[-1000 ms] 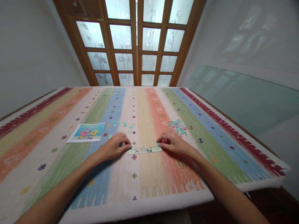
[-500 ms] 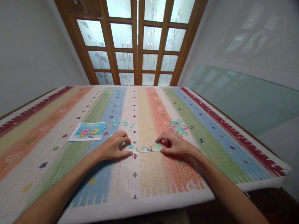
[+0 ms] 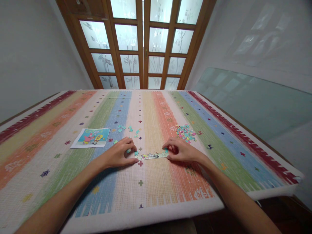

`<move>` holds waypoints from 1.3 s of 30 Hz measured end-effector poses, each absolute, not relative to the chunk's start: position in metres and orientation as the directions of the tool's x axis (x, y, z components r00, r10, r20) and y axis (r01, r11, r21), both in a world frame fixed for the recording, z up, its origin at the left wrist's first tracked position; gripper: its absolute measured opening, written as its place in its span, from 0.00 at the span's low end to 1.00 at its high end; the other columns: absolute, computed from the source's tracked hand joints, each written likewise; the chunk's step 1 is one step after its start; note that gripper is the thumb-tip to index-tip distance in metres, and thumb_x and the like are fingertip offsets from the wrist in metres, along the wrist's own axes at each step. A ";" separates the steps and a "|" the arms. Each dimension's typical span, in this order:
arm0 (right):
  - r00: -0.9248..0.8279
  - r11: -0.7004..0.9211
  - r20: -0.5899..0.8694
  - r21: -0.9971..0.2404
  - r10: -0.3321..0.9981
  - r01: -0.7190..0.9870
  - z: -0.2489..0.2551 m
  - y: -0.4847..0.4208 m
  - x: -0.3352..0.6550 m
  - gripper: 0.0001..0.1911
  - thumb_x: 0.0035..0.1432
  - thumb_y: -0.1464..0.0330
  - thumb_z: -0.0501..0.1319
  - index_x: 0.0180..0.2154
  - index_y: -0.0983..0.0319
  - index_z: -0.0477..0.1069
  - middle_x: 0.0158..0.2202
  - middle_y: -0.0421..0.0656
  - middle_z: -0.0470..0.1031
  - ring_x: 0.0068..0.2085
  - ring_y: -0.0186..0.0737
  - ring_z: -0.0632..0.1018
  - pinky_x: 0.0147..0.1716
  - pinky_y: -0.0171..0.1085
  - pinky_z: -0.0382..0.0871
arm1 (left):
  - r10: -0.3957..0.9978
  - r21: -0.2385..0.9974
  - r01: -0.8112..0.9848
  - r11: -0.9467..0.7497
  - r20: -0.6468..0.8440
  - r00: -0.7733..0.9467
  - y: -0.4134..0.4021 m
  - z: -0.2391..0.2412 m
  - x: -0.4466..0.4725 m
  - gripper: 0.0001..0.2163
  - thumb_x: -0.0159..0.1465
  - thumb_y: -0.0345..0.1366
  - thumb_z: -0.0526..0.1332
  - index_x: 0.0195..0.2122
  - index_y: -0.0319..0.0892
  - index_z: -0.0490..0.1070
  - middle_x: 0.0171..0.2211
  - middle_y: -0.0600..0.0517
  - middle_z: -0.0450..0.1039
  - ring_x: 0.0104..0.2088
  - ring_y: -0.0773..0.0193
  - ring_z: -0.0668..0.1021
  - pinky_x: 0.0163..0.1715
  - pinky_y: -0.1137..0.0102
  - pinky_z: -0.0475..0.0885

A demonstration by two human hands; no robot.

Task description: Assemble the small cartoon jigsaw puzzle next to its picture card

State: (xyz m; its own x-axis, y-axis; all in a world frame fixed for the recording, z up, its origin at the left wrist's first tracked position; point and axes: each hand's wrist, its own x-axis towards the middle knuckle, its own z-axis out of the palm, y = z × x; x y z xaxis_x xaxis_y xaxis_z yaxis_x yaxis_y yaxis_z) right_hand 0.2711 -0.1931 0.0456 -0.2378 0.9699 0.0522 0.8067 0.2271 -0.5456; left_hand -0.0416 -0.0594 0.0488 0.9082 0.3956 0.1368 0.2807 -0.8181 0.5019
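1. Farthest left of the loose things on my striped tablecloth (image 3: 158,185), a printed picture card (image 3: 84,143) lies flat, showing a pink and a yellow cartoon figure on blue.
2. Next, beyond my left hand (image 3: 120,152), a few loose teal pieces (image 3: 124,129) lie scattered, well apart from the card.
3. My left thumb and forefinger are curved, their tips slightly parted, at the left end of the puzzle strip; whether they grip it, I cannot tell.
4. The puzzle strip (image 3: 152,156) lies flat between my hands, a narrow row of joined pieces with a teal bit rising at each end.
5. My right hand (image 3: 181,150) mirrors the left at the other end, tips narrowly apart; its grip I cannot tell either.
6. Just beyond that hand, a heap of mixed pieces (image 3: 185,134) sits on the cloth.
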 end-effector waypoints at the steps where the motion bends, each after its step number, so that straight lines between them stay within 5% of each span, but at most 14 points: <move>1: -0.238 0.228 0.054 -0.548 0.970 0.805 0.046 -0.193 0.271 0.17 0.51 0.77 0.69 0.44 0.59 0.78 0.38 0.42 0.77 0.37 0.40 0.75 0.41 0.41 0.68 | 0.394 0.503 0.279 -0.818 0.137 0.909 -0.059 0.049 -0.042 0.11 0.63 0.47 0.65 0.38 0.44 0.74 0.39 0.48 0.71 0.43 0.55 0.74 0.45 0.62 0.70; 21: -0.241 0.227 0.050 -0.558 0.969 0.798 0.047 -0.193 0.271 0.16 0.51 0.74 0.70 0.43 0.59 0.78 0.39 0.42 0.76 0.37 0.39 0.74 0.40 0.40 0.67 | 0.392 0.487 0.277 -0.828 0.150 0.908 -0.061 0.050 -0.041 0.13 0.63 0.48 0.66 0.38 0.44 0.74 0.39 0.48 0.71 0.42 0.55 0.74 0.44 0.62 0.70; 28: -0.240 0.230 0.059 -0.570 0.969 0.789 0.047 -0.191 0.270 0.05 0.66 0.66 0.64 0.40 0.60 0.78 0.38 0.44 0.76 0.35 0.38 0.74 0.38 0.39 0.67 | 0.551 0.450 0.402 -0.798 0.273 0.788 -0.033 0.058 -0.053 0.15 0.72 0.43 0.50 0.35 0.43 0.72 0.35 0.48 0.74 0.37 0.57 0.75 0.43 0.61 0.70; 32: -0.250 0.239 0.060 -0.567 0.966 0.788 0.047 -0.190 0.271 0.07 0.69 0.66 0.61 0.40 0.60 0.78 0.39 0.45 0.77 0.35 0.38 0.74 0.38 0.39 0.66 | 0.616 0.441 0.475 -0.762 0.266 0.741 -0.018 0.061 -0.065 0.12 0.68 0.43 0.55 0.35 0.42 0.74 0.28 0.52 0.73 0.29 0.61 0.73 0.36 0.65 0.68; 39: -0.242 0.232 0.057 -0.551 0.969 0.801 0.046 -0.189 0.272 0.09 0.70 0.66 0.60 0.39 0.60 0.78 0.39 0.45 0.77 0.37 0.40 0.76 0.39 0.40 0.66 | 0.526 0.443 0.418 -0.793 0.153 0.837 -0.019 0.062 -0.071 0.11 0.62 0.43 0.61 0.34 0.43 0.78 0.23 0.54 0.72 0.26 0.64 0.72 0.33 0.67 0.67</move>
State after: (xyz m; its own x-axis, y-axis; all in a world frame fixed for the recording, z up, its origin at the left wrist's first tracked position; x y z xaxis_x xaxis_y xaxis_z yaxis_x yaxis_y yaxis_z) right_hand 0.2718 -0.1891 0.0455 -0.2418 0.9687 0.0568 0.8013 0.2323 -0.5513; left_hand -0.0708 -0.0194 0.0623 0.8368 0.5258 0.1528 0.4176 -0.7934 0.4429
